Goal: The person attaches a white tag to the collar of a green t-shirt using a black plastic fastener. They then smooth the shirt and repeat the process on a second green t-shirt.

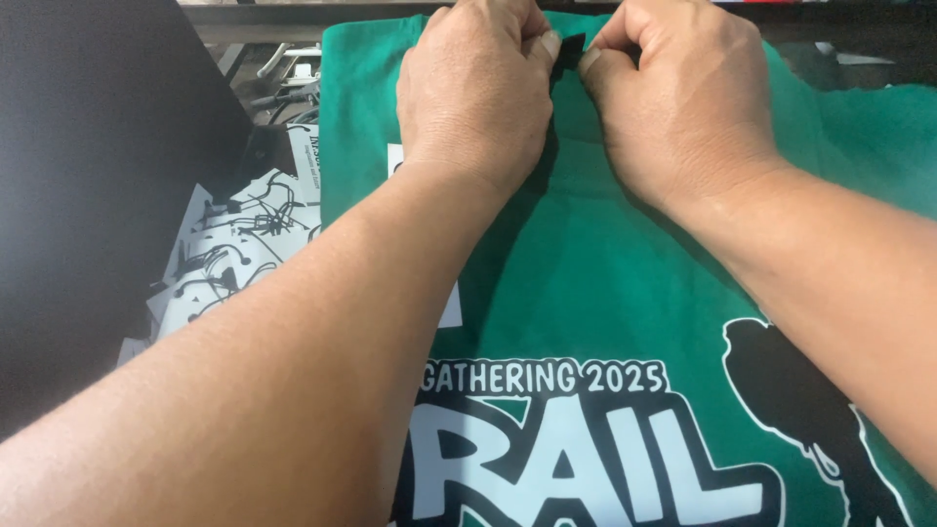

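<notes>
Fingers of my left hand (475, 83) and right hand (673, 93) pinch one small black tag (569, 51) between them. It sits at the top of the green T-shirt (605, 263), held tight so it stays put.

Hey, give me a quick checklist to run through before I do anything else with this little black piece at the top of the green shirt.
1. Black piece pinched between both hands: ok.
2. Left hand gripping it with the fingertips: ok.
3. Right hand gripping from the other side: ok.
4. Green shirt lying flat, print facing up: ok.
5. Piece attached to the shirt: cannot tell, hands hide it.
6. White tags beside the shirt, off the fabric: ok.
</notes>
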